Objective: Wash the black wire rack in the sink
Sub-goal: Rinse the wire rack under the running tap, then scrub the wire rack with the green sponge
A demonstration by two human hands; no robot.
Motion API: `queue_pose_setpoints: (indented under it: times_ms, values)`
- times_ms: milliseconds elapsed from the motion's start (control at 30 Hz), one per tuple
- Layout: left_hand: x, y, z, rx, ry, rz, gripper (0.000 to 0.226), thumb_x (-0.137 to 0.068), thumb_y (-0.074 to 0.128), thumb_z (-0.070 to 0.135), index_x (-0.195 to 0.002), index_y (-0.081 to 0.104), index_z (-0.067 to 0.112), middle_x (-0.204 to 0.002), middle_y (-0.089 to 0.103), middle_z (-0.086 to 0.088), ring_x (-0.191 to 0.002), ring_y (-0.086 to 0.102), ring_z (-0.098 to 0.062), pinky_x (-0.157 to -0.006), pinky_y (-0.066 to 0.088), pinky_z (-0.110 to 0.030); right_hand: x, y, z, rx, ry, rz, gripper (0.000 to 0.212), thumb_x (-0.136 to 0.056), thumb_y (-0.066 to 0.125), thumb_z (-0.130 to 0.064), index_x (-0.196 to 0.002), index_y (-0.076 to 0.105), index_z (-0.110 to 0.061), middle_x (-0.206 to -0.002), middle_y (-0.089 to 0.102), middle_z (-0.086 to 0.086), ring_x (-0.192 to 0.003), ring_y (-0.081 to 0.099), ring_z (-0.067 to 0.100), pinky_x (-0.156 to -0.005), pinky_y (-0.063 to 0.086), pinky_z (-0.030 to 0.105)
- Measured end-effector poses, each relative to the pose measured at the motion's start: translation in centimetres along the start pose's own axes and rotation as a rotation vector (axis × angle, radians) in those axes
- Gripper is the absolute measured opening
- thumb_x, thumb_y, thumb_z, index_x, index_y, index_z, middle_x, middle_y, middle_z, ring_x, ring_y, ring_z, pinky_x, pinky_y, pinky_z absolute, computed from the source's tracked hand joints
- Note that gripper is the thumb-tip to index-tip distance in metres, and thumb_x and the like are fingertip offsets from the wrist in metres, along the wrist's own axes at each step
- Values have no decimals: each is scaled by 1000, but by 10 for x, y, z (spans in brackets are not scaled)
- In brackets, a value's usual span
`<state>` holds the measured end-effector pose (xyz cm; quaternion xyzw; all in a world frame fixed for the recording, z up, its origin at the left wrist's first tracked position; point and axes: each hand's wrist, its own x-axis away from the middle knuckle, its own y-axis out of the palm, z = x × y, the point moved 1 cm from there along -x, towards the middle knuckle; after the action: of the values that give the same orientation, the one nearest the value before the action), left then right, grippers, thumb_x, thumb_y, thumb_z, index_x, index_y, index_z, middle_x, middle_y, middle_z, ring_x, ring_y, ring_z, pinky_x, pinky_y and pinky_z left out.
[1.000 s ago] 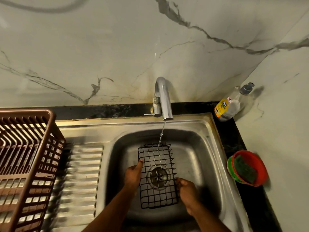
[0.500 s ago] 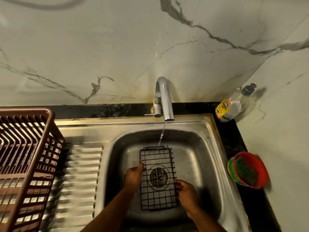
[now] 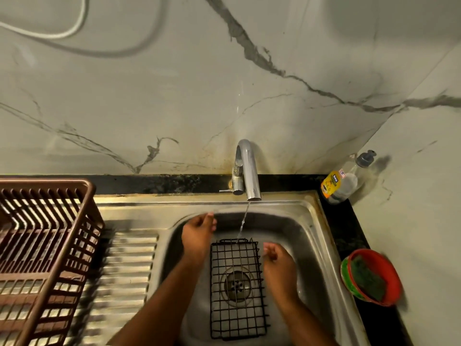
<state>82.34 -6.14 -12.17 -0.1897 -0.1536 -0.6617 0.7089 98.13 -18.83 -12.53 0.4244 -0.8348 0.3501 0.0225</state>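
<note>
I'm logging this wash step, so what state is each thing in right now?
Tap: running, thin stream onto the rack's far end.
Rack: flat in the sink over the drain, held by neither hand.
Left hand: loosely curled, holding nothing.
Right hand: loosely curled, holding nothing.
Soap bottle: leaning in the corner.
Red bowl: holds a green scrub pad.
Basket: on the drainboard.

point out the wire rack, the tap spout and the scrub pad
black wire rack (image 3: 237, 290), head view, grid wire beside the drain.
tap spout (image 3: 250, 171), head view, mid spout.
scrub pad (image 3: 368, 278), head view, pad's top face.
</note>
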Motion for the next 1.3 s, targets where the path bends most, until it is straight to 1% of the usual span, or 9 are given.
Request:
queue_pose_setpoints:
  times_ms: [233, 467, 600, 767, 867, 967, 1067, 1200, 1300]
  values:
    - [-31, 47, 55, 278, -118, -62, 23, -94, 73, 22, -103, 74, 1, -82, 75, -8, -70, 68, -15, -64, 55, -25, -22, 12, -80, -633, 196, -204, 13, -95, 64, -5, -102, 74, -9, -96, 77, 11, -84, 71, 18, -65, 56, 19]
    - [-18, 56, 67, 302, 30, -6, 15, -87, 78, 15, -98, 76, 4, -82, 76, -8, -73, 67, -16, -75, 60, -31, -24, 15, -72, -705, 274, -221, 12, -95, 64, -5, -102, 74, -6, -102, 75, 14, -97, 74, 25, -81, 61, 28]
    - [-10, 63, 75, 112, 209, -97, 14, -89, 74, 11, -102, 77, 7, -96, 76, -6, -88, 73, -15, -84, 60, -32, -24, 13, -74, -775, 301, -237, 11, -95, 64, -2, -101, 74, -4, -102, 76, 14, -98, 74, 26, -84, 61, 31]
    - [-15, 67, 86, -275, 456, -56, 2, -89, 74, 5, -89, 75, 6, -82, 65, 8, -78, 63, -4, -68, 52, -7, -25, 10, -83, -799, 276, -234, 13, -94, 64, 1, -101, 74, -4, -100, 76, 13, -97, 74, 25, -82, 61, 29]
    - [-16, 61, 85, -376, 525, -98, 9, -92, 72, 9, -98, 77, 7, -88, 64, 8, -81, 61, -1, -76, 54, -15, -26, 9, -82, -662, 138, -210, 15, -95, 63, -1, -105, 73, -6, -100, 75, 10, -98, 74, 24, -83, 61, 29]
    - [-8, 52, 73, -401, 526, -159, 29, -96, 69, 17, -124, 70, 11, -108, 65, 3, -98, 65, -11, -88, 57, -29, -23, 6, -66, 86, -266, -136, 20, -97, 63, -15, -115, 70, -20, -109, 73, -4, -104, 69, 16, -90, 56, 28]
    - [15, 46, 49, -338, 481, -208, 47, -100, 64, 26, -145, 54, 24, -133, 60, 7, -114, 63, -10, -97, 55, -31, -5, 2, -47, 615, -400, -191, 24, -96, 63, -20, -120, 66, -26, -118, 69, -3, -109, 65, 15, -90, 54, 30]
    - [55, 40, 13, -312, 366, -232, 49, -102, 59, 28, -149, 48, 31, -136, 51, 14, -111, 58, -2, -95, 51, -23, 21, -13, -22, 658, -425, -190, 42, -92, 64, -16, -132, 60, -28, -127, 67, -4, -116, 63, 18, -92, 54, 34]
    - [73, 36, -18, -486, 332, -308, 48, -100, 59, 39, -147, 50, 32, -132, 63, 5, -112, 65, -14, -98, 56, -39, 39, -43, -5, 640, -393, -137, 40, -92, 63, -17, -130, 63, -26, -126, 67, -3, -120, 62, 21, -95, 52, 34]
